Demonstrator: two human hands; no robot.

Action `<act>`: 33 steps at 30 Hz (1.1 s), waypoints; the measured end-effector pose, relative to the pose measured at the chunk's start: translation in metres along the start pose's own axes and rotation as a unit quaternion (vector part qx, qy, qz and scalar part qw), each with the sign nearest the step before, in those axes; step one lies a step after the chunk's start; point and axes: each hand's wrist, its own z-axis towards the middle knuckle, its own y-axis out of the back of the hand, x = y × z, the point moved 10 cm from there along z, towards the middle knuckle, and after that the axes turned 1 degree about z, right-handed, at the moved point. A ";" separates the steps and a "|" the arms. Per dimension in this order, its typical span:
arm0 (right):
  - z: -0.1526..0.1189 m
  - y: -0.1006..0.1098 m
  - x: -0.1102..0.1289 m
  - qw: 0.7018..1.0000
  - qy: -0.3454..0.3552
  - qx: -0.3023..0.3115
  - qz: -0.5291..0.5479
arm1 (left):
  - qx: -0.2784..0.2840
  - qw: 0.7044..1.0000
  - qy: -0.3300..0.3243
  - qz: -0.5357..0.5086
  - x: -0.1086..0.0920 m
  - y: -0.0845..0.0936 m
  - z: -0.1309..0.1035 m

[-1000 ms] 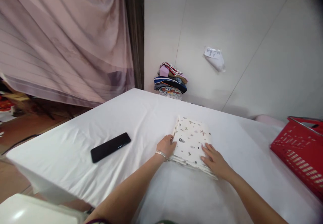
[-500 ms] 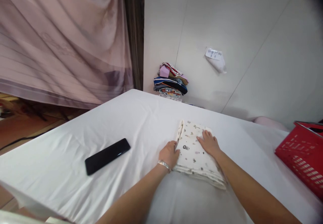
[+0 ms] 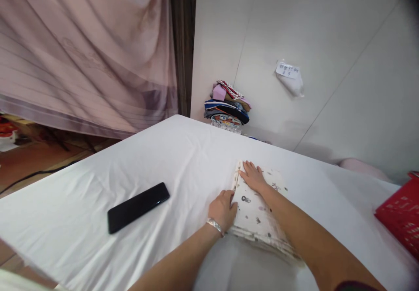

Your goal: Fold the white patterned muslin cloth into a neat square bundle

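Observation:
A folded white cloth with small printed figures [image 3: 253, 210] lies on the white-covered table [image 3: 144, 155], right of the middle. My left hand [image 3: 223, 210], with a silver bracelet at the wrist, rests against the cloth's left edge, its thumb apart from the fingers. Near the far left corner of the cloth, my right hand [image 3: 253, 176] lies flat on top with its fingers spread. My right forearm hides part of the cloth's right side. The near edge of the cloth shows several layers and is slightly blurred.
A black phone [image 3: 139, 208] lies on the left of the table. At the right edge is a red basket [image 3: 401, 212]. Folded clothes [image 3: 227, 107] are stacked beyond the far edge, by the white wall. A pink curtain [image 3: 88, 55] hangs at the back left.
My right hand has moved left across the cloth, from its right side to near its far left corner. My left hand stays at the left edge. The view has shifted slightly.

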 end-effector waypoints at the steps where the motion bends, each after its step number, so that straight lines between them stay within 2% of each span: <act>1: 0.002 0.000 -0.003 1.000 0.000 -0.002 0.015 | -0.003 1.000 -0.001 0.000 0.000 0.000 0.000; 5: 0.012 0.017 -0.013 0.998 0.002 -0.030 0.062 | -0.008 1.000 -0.003 0.002 0.000 -0.001 0.001; 8: 0.025 0.027 -0.012 0.997 0.018 -0.039 0.066 | 0.000 1.000 0.004 -0.001 0.000 -0.001 0.000; 14: 0.047 0.026 -0.002 0.993 0.054 -0.001 0.109 | 0.001 1.000 0.007 -0.002 0.000 0.001 -0.001; 20: 0.053 0.039 0.000 0.986 0.078 0.032 0.142 | -0.016 1.000 -0.003 -0.003 -0.001 0.001 0.000; 24: 0.056 0.040 -0.003 0.986 0.072 0.013 0.152 | -0.026 1.000 -0.010 0.001 -0.002 0.001 0.000; 30: 0.055 0.022 -0.005 0.988 0.056 -0.040 0.141 | -0.027 1.000 0.009 0.001 0.002 0.001 0.000; 33: 0.052 0.027 -0.003 0.988 0.067 -0.071 0.117 | -0.030 0.999 0.017 0.000 0.003 0.001 -0.001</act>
